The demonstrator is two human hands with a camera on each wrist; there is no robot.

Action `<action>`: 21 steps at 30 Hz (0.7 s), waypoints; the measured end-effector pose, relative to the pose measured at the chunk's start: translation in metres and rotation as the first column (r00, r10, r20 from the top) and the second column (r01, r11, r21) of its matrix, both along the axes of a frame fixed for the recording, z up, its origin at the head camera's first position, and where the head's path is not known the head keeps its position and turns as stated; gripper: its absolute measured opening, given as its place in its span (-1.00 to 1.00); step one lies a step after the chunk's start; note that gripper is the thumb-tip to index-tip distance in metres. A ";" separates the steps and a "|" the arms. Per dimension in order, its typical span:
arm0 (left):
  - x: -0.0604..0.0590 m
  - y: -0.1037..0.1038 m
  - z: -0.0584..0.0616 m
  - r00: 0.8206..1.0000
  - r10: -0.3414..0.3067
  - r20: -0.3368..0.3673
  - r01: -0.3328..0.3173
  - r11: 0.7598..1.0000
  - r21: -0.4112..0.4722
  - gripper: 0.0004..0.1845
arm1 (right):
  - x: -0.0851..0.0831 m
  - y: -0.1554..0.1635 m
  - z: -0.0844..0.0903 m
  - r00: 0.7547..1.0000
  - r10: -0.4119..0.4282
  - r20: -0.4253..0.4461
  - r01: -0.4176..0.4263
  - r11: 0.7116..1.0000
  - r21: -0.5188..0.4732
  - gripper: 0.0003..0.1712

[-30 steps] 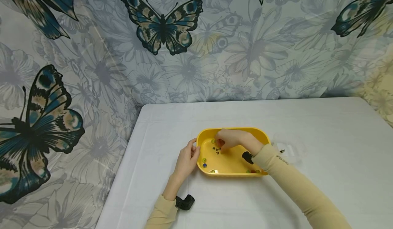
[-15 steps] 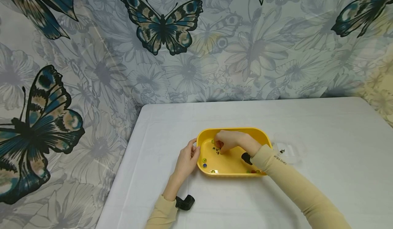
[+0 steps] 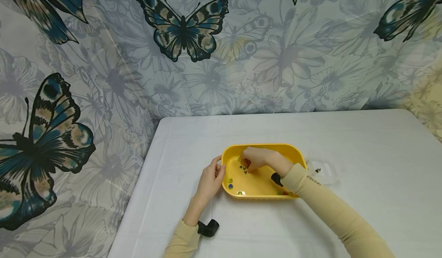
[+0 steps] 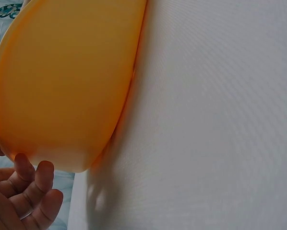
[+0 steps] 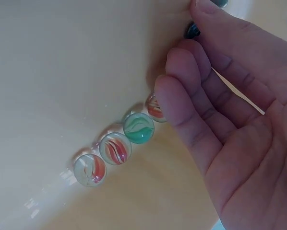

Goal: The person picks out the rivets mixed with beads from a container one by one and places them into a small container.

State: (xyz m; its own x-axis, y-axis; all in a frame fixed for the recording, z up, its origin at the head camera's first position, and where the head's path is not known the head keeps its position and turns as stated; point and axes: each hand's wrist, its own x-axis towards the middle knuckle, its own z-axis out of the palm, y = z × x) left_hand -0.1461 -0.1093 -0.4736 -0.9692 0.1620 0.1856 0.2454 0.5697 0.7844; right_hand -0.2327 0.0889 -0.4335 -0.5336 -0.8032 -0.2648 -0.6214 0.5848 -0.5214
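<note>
Fingers (image 5: pixel 182 103) touch marbles (image 5: pixel 138 128) inside yellow tray (image 3: pixel 262 148).

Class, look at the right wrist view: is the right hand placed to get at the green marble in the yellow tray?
Probably yes: the right hand has fingertips beside the green marble, with nothing between them in the yellow tray.

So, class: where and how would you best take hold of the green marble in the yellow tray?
Pinch the green marble across its free sides, coming from above: orange-streaked marbles flank it in a row against the tray wall, beside the right hand.
</note>
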 end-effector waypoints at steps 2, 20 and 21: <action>0.000 0.000 0.000 1.000 -0.001 0.003 0.001 1.000 -0.002 -0.61 | 0.000 0.000 0.000 1.000 -0.007 0.001 0.007 1.000 0.002 -0.83; 0.000 0.000 0.000 1.000 -0.004 0.010 0.004 1.000 0.002 -0.61 | 0.001 0.001 -0.001 0.999 -0.042 0.027 0.041 0.998 0.041 -0.83; 0.000 0.000 0.000 1.000 -0.004 0.009 0.004 1.000 0.002 -0.61 | 0.001 0.001 -0.001 0.999 -0.040 0.029 0.039 0.998 0.044 -0.83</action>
